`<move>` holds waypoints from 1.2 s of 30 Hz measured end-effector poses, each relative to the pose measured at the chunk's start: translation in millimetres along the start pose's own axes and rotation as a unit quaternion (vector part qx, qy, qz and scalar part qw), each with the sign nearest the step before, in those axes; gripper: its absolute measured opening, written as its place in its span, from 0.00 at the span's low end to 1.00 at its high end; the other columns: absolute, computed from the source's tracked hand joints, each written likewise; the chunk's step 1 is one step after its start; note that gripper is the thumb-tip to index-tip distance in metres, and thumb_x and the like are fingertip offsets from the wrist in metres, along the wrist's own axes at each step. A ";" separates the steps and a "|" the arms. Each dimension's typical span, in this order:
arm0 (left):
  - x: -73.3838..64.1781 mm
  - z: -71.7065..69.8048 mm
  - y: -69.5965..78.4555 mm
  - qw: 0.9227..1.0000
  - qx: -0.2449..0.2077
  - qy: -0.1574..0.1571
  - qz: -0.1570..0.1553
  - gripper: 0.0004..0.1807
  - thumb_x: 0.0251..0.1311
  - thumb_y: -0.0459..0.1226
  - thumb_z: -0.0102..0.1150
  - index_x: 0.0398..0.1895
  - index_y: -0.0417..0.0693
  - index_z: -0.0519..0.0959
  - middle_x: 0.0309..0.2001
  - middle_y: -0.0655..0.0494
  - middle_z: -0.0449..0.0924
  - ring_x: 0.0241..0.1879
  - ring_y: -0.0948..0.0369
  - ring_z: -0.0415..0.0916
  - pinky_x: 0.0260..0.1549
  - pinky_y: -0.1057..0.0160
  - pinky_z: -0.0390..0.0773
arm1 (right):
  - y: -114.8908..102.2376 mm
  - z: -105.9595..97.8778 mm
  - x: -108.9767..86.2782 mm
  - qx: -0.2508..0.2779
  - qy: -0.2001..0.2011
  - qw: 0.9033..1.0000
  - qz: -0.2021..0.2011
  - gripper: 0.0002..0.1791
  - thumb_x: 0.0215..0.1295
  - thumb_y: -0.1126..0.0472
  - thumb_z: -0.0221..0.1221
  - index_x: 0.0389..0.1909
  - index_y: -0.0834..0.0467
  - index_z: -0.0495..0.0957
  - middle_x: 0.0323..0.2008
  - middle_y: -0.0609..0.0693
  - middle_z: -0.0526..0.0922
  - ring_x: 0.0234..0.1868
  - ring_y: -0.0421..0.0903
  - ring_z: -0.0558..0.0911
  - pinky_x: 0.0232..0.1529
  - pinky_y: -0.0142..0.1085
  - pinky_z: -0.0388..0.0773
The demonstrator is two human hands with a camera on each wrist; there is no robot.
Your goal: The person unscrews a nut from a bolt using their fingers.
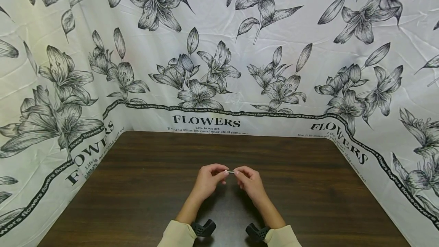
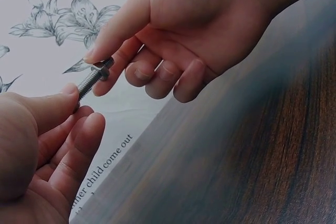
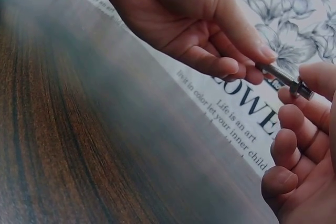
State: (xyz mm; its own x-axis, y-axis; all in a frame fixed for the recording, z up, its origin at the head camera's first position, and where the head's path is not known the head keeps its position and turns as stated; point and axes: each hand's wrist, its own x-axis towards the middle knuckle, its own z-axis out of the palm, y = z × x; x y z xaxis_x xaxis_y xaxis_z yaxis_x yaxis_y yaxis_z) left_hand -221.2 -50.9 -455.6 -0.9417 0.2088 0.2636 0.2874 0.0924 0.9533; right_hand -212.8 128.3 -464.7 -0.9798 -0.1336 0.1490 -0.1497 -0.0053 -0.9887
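Note:
My left hand [image 1: 207,181] pinches one end of a small metal bolt [image 3: 275,72] between thumb and fingers. Its thread runs toward my right hand [image 1: 252,184], and a nut [image 2: 100,70] sits around it near that end. The thumb and index finger of the right hand pinch about the nut, with a short tip of the bolt sticking out past it. Both hands are raised over the table, and the bolt lies roughly level between them in the head view. The end inside the left fingertips is hidden.
Below the hands is a dark wood-grain table [image 1: 154,186]. A white cloth [image 1: 205,125] with black flower drawings and lettering hangs behind it and along the sides. Each wrist carries a black camera mount [image 1: 204,228].

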 end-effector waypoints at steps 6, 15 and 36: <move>6.7 0.2 -23.7 1.000 0.002 0.007 -0.007 0.06 0.59 0.27 0.64 0.39 0.33 0.83 0.30 0.44 0.82 0.22 0.51 0.81 0.28 0.45 0.83 | 0.2 -1.0 -0.2 0.005 -0.008 1.000 -0.020 0.07 0.67 0.70 0.58 0.41 0.71 0.80 0.20 0.54 0.71 0.19 0.42 0.70 0.18 0.28 0.67; 7.4 -1.7 -27.9 1.000 0.006 0.006 -0.010 0.05 0.59 0.30 0.65 0.38 0.38 0.84 0.29 0.48 0.82 0.23 0.51 0.81 0.29 0.47 0.84 | -0.4 -1.8 -0.5 0.004 -0.021 0.997 -0.068 0.09 0.63 0.75 0.58 0.44 0.74 0.78 0.20 0.54 0.71 0.18 0.40 0.69 0.17 0.26 0.65; 3.0 -1.3 -10.2 1.000 0.009 0.004 0.004 0.06 0.59 0.25 0.62 0.39 0.30 0.82 0.30 0.37 0.80 0.23 0.49 0.80 0.28 0.42 0.81 | 5.0 -1.5 1.9 -0.046 -0.035 0.991 -0.122 0.16 0.59 0.75 0.62 0.48 0.75 0.76 0.20 0.55 0.73 0.18 0.36 0.69 0.20 0.26 0.69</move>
State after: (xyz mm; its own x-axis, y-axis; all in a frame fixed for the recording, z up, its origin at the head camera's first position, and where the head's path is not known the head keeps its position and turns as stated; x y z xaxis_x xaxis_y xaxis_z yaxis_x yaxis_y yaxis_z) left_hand -227.2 -52.5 -464.4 -0.9410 0.2013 0.2720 0.2975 0.1091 0.9485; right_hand -215.6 129.4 -469.4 -0.9019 -0.2080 0.3786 -0.3953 0.0437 -0.9175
